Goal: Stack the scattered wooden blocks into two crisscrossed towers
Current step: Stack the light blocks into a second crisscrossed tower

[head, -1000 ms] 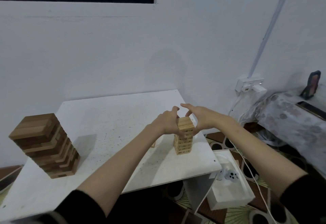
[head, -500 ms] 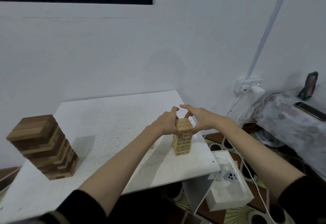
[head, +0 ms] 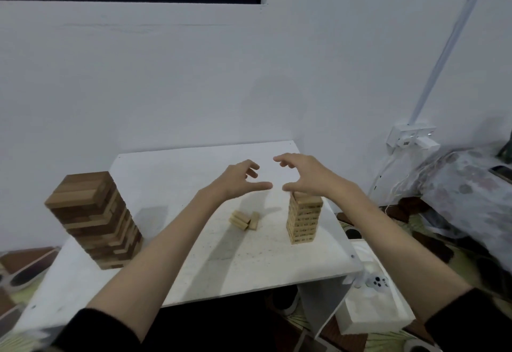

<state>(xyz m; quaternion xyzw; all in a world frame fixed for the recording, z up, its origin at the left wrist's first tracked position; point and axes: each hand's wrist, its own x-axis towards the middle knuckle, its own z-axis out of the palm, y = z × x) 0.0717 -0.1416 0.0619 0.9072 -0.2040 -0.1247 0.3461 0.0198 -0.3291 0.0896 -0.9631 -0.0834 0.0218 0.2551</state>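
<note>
Hovering with fingers spread and empty, the left hand and right hand are held above the pale tower at the table's right, while the loose blocks just left, likely light, stiff and smooth, are best pinched by their long sides.

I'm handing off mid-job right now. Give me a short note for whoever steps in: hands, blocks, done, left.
Left hand: open, holding nothing, raised above the white table.
Right hand: open, holding nothing, over the small pale wooden tower.
Large dark-and-light wooden block tower: standing at the table's left end, layers somewhat uneven.
Small pale tower: standing near the right edge, looks straight.
Loose pale wooden blocks: a few lying between the towers, near the small one.
Done: both towers up.
Left: stack the loose blocks, probably onto the small tower.
</note>
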